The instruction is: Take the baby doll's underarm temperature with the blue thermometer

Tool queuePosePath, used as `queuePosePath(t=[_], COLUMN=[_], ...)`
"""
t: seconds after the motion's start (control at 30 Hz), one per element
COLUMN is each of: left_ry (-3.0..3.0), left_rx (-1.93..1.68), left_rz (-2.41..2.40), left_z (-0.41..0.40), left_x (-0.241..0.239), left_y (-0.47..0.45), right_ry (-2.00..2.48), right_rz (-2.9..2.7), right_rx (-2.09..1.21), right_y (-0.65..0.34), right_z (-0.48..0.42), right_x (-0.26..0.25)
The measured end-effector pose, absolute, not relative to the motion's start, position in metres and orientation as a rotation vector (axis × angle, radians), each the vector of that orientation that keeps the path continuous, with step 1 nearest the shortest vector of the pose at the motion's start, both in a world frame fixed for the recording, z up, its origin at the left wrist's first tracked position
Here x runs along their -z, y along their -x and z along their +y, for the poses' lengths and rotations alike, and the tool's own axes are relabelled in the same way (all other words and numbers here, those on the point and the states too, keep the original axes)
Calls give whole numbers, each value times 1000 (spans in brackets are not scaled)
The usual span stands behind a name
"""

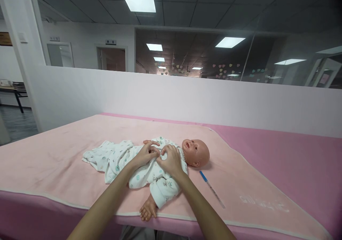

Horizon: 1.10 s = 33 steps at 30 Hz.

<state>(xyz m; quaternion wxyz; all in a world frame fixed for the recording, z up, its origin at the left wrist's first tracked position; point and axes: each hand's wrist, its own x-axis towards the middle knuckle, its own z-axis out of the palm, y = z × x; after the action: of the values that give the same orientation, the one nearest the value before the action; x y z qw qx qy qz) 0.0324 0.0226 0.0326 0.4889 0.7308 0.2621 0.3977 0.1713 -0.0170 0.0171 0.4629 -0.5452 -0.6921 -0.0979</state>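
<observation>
A baby doll (197,152) lies on its back across a peach blanket (66,136), its head toward the right. It wears a white printed baby garment (120,158), whose lower part spreads flat to the left. My left hand (146,153) is at the garment's front on the chest, fingers bent and pinching the cloth. Beside it, my right hand (171,160) pinches the same front from the right, close below the doll's neck. The fingertips nearly meet, and what lies right between them is too small to make out. One doll hand (149,208) sticks out toward me.
Right of the doll lies a thin clear stick with a blue end (212,189). The blanket covers a pink padded surface (294,158), with its front edge near my lap. A low white wall (187,99) with glass above stands behind.
</observation>
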Motion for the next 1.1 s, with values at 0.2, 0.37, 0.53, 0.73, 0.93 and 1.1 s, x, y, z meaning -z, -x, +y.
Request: queuePosePath(t=[0.2, 0.37, 0.53, 0.73, 0.93, 1.1], left_ry=[-1806, -1867, -1799, -1811, -2061, -2119], left_rx=[-1025, -1024, -1035, -898, -920, -880], left_rz=[690, 742, 789, 715, 772, 835], left_z=[23, 24, 19, 5, 0, -2], left_x=[-33, -33, -39, -45, -43, -44], left_y=[-35, -33, -24, 0, 6, 8], right_ry=[1340, 1317, 1201, 979, 1024, 1086], right_rz=[-1716, -1694, -1784, -2062, -2055, -2040], right_rx=[251, 270, 301, 271, 205, 259], right_y=[-172, -172, -168, -162, -163, -163], right_z=[-19, -21, -27, -32, -32, -33], right_x=[-19, -18, -22, -27, -24, -24])
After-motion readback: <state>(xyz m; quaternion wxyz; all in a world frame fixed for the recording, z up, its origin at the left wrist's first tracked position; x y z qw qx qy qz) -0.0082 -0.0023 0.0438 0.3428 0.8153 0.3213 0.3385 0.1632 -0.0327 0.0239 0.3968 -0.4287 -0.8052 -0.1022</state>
